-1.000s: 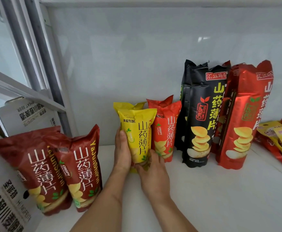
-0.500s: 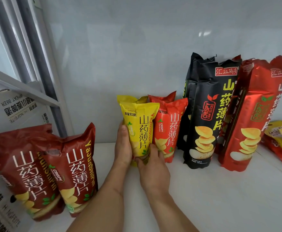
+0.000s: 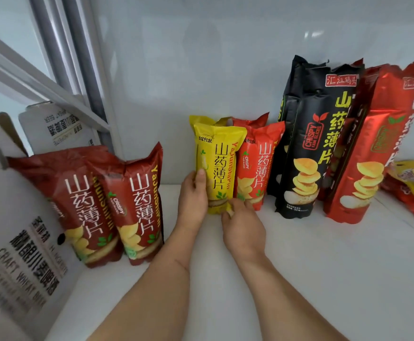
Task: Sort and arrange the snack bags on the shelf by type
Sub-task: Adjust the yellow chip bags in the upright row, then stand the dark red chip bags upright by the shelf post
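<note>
A small yellow snack bag stands upright on the white shelf, with a second yellow bag partly hidden behind it. My left hand grips its left side, thumb on the front. My right hand pinches its bottom edge. Touching its right side stand small orange-red bags, then tall black bags and tall red bags. Two dark red bags lean at the left.
A white cardboard beer box stands at the far left, against the dark red bags. Flat yellow and red packets lie at the far right. A grey metal frame post rises at the back left. Bare shelf surface lies in front.
The yellow bag has shifted slightly right, up against the orange-red bags. Both hands keep their hold. The camera has moved closer.
</note>
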### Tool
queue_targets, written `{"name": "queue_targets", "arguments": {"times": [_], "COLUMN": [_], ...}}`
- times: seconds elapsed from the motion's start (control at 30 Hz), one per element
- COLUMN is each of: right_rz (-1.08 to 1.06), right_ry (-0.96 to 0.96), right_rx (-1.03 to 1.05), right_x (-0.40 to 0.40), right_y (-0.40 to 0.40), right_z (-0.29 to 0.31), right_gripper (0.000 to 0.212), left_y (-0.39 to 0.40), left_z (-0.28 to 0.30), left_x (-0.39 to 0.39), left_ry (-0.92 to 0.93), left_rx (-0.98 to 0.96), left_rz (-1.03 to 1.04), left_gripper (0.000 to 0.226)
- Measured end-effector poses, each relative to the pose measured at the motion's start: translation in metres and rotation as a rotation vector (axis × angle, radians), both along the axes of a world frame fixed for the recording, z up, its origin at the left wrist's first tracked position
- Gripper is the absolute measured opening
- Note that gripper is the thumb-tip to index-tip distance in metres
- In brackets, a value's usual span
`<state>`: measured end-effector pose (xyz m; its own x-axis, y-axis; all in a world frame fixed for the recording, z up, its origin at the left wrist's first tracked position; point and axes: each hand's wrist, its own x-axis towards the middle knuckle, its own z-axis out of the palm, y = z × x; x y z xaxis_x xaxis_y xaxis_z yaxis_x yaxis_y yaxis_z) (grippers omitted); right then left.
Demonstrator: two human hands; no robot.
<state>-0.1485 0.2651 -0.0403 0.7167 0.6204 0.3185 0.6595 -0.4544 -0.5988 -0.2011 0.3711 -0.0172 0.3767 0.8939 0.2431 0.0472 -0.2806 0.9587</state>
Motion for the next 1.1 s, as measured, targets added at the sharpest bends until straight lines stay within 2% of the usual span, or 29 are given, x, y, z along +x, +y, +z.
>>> {"name": "queue_targets", "arguments": {"times": [0.03,0.1,0.13,0.23,0.4,0.5,0.6,0.67,0.77,0.83,0.9,1.0,1.1], "right_rz": [0.007,0.033,0.048,0.093,0.243,0.314,0.387,0.416,0.408,0.404,0.403,0.413,0.420], "right_ry": [-0.021,-0.058,-0.067,-0.044,0.136,0.250,0.306,0.359,0.434,0.456,0.455,0.435,0.421], "right_rx": [-0.022,-0.038,-0.035,-0.003,0.200,0.242,0.230,0.236,0.227,0.210,0.222,0.253,0.249], "right_x": [-0.003,-0.010,-0.013,-0.024,-0.056,-0.078,-0.100,-0.112,-0.122,-0.127,-0.131,-0.132,-0.131], "right_y": [-0.006,-0.019,-0.025,-0.040,-0.047,-0.041,-0.030,-0.021,-0.005,0.005,0.011,0.015,0.012], "right_z": [0.000,0.000,0.000,0.000,0.002,0.006,0.007,0.006,0.006,0.004,0.002,-0.001,0.000], "right_gripper": [0.031,0.030,0.030,0.032,0.034,0.037,0.050,0.069,0.094,0.102,0.099,0.077,0.067], "left_y": [-0.005,-0.014,-0.020,-0.051,-0.091,-0.102,-0.102,-0.096,-0.081,-0.068,-0.055,-0.039,-0.036], "left_z": [-0.003,-0.010,-0.010,-0.004,-0.006,-0.004,-0.003,-0.006,-0.010,-0.012,-0.014,-0.015,-0.011], "left_x": [-0.006,-0.019,-0.026,-0.054,-0.109,-0.142,-0.168,-0.180,-0.191,-0.195,-0.196,-0.197,-0.196], "left_ry": [0.039,0.114,0.151,0.239,0.241,0.194,0.129,0.090,0.000,-0.014,-0.062,-0.204,-0.199], "left_rx": [0.027,0.071,0.081,0.107,0.209,0.215,0.260,0.260,0.256,0.220,0.111,-0.028,-0.039], "left_rz": [0.021,0.104,0.115,0.062,0.123,0.201,0.370,0.500,0.628,0.633,0.618,0.559,0.470], "left_gripper": [0.058,0.077,0.074,0.045,0.036,0.028,0.026,0.031,0.047,0.060,0.075,0.089,0.062]}}
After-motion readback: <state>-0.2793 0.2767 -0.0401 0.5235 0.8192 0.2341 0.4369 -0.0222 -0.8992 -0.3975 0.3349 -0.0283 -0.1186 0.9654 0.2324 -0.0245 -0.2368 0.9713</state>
